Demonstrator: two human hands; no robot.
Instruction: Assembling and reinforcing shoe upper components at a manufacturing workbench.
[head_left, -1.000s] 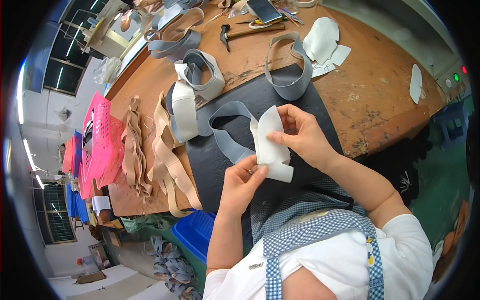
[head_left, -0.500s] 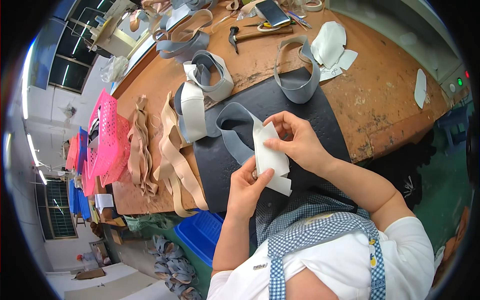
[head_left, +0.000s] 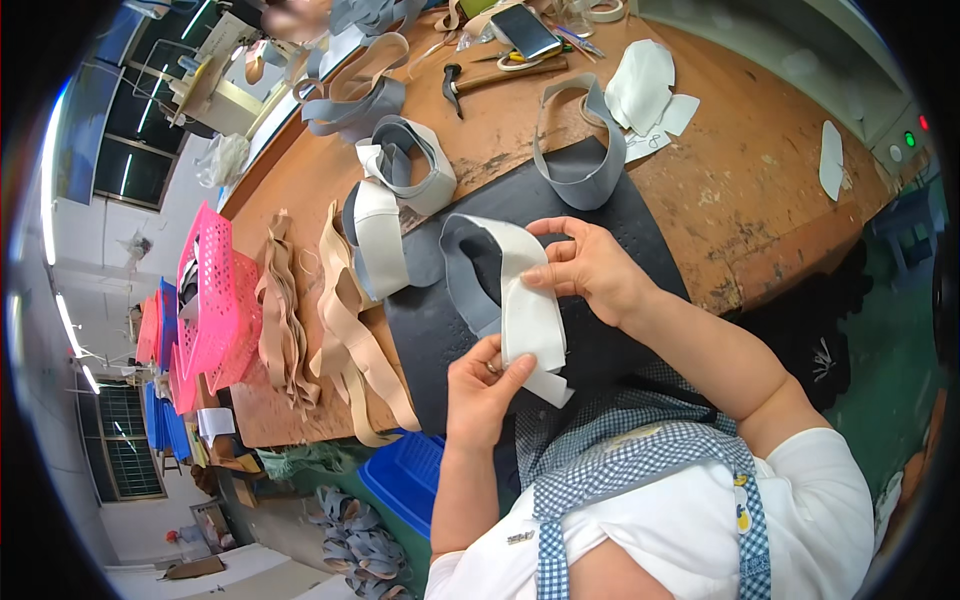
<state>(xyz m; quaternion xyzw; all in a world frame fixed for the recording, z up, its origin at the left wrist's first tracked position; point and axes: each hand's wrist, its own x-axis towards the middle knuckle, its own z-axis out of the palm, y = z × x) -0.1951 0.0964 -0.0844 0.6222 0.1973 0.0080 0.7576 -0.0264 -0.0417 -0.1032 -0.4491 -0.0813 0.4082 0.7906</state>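
Between my hands is a looped strip [head_left: 517,262], grey-blue on one face and off-white on the other, standing over a black mat [head_left: 420,345]. A white piece [head_left: 533,325] lies against its near end, and a white tab sticks out below. My left hand [head_left: 483,385] pinches the lower end, with the thumb on the white piece and the fingers behind. Higher up, my right hand [head_left: 590,268] holds the strip's right edge between thumb and fingers. Another grey-white looped strip [head_left: 380,240] stands at the mat's left edge, and a separate loop [head_left: 585,180] stands on its far edge.
Peach strips [head_left: 345,330] and tan strips [head_left: 285,310] lie at the left of the wooden table [head_left: 735,220], beside a pink basket [head_left: 225,310]. A hammer [head_left: 500,75], phone [head_left: 526,32] and white cut pieces [head_left: 640,88] are farther back. A blue crate [head_left: 400,475] sits below.
My right hand has shifted slightly left and down along the strip. The strip has turned so more of its off-white face shows, and the white piece now lies flatter against it.
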